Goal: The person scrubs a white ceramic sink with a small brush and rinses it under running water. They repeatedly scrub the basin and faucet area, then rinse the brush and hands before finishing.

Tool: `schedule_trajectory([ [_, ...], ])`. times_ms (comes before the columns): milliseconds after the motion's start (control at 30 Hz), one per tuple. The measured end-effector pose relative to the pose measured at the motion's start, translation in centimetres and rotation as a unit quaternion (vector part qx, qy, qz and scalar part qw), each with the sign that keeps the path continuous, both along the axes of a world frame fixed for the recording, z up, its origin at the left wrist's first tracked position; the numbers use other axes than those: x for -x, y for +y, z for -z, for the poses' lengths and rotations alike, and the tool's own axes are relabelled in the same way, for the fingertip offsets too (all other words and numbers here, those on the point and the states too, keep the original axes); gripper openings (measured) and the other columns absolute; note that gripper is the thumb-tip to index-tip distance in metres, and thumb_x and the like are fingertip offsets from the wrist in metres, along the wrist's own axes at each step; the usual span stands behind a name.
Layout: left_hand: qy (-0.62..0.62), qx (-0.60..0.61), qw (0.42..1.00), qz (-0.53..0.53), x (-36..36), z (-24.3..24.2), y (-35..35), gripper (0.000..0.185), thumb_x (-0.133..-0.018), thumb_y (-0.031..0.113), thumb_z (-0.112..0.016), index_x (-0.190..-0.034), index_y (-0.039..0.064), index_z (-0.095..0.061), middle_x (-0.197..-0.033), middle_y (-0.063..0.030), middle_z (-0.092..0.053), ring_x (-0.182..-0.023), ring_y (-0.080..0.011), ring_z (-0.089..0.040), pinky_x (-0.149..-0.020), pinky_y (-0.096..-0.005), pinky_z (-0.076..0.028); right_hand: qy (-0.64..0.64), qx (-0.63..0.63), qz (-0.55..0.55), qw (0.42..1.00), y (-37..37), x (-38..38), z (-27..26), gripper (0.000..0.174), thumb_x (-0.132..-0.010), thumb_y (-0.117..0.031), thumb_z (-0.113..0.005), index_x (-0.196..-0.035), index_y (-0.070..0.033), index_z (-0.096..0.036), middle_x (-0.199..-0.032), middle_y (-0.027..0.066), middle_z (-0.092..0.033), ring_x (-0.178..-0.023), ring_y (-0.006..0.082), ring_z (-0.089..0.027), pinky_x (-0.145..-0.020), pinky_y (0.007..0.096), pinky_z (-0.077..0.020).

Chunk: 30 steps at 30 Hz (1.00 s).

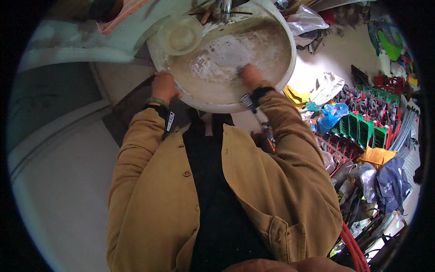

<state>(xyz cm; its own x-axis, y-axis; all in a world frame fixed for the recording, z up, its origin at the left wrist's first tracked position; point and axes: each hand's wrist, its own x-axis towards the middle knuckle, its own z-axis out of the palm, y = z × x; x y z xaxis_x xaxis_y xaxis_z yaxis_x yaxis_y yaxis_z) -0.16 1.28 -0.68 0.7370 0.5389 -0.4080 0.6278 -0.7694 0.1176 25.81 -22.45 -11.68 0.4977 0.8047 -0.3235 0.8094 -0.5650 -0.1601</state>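
Observation:
In front of me is a dirty white washbasin [288,68], stained brown, with whitish suds or residue [207,68] over its bottom. My left hand [163,86] grips the near left part of its rim. Inside the bowl, my right hand [251,75] is low against the near right part of the basin, its fingers curled. Something small and grey [240,72] shows at its fingertips, too blurred to name. A cloudy plastic bowl [183,35] rests on the basin's left side. At the far edge stands a chrome tap [225,10].
A pale ledge [78,54] and a panel run along the left. On the right floor lie plastic bags [307,20], green bins [358,127] with red parts, a yellow cloth [377,156], a dark blue bag [390,185] and a bundle of grey rods [406,122]. Red hose [351,244] hangs near my right elbow.

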Motion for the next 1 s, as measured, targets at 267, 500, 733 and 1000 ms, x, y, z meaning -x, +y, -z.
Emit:
schedule_trajectory([
  [267, -0.002, 0.03, 0.999, -0.02, 0.1, 0.3, 0.3, 0.076, -0.045, 0.028, -0.09, -0.105, -0.007, -0.059, -0.107, -0.0224, -0.06, -0.103, -0.0391, -0.059, -0.088, -0.0436, -0.05, 0.304, -0.25, -0.151, 0.907, 4.2, 10.3, -1.3, 0.017, -0.082, -0.022, -0.058, -0.085, -0.009, -0.069, -0.081, 0.0202, -0.063, -0.079, 0.0391, -0.06, -0.071, 0.0462, -0.0492],
  [500, -0.027, 0.013, 0.999, -0.045, 0.3, 0.7, 0.2, 0.076, -0.043, 0.021, -0.091, -0.105, -0.01, -0.059, -0.113, -0.025, -0.059, -0.103, -0.0387, -0.061, -0.084, -0.0436, -0.053, -0.056, 0.045, 0.054, 0.996, -2.2, -8.3, -2.5, 0.019, -0.085, -0.014, -0.055, -0.092, -0.002, -0.069, -0.109, 0.0205, -0.059, -0.093, 0.038, -0.064, -0.081, 0.0436, -0.0541],
  [733, -0.022, 0.021, 0.997, -0.068, 0.0, -0.1, -0.2, 0.079, -0.043, 0.021, -0.09, -0.107, -0.008, -0.054, -0.104, -0.0236, -0.059, -0.098, -0.0395, -0.06, -0.084, -0.0417, -0.052, -0.097, -0.104, 0.161, 0.977, 2.5, -10.9, 2.4, 0.019, -0.086, -0.017, -0.055, -0.092, -0.008, -0.07, -0.108, 0.0179, -0.058, -0.087, 0.0367, -0.064, -0.074, 0.0473, -0.0535],
  [1000, -0.036, -0.014, 0.999, -0.023, -0.3, 0.1, -0.2, 0.075, -0.041, 0.019, -0.09, -0.102, -0.009, -0.056, -0.105, -0.0233, -0.058, -0.097, -0.0398, -0.06, -0.083, -0.0418, -0.052, -0.008, -0.245, 0.008, 0.969, 8.4, -2.4, 5.6, 0.02, -0.078, -0.015, -0.061, -0.095, -0.02, -0.072, -0.094, 0.0125, -0.061, -0.083, 0.0333, -0.06, -0.071, 0.0444, -0.0489],
])
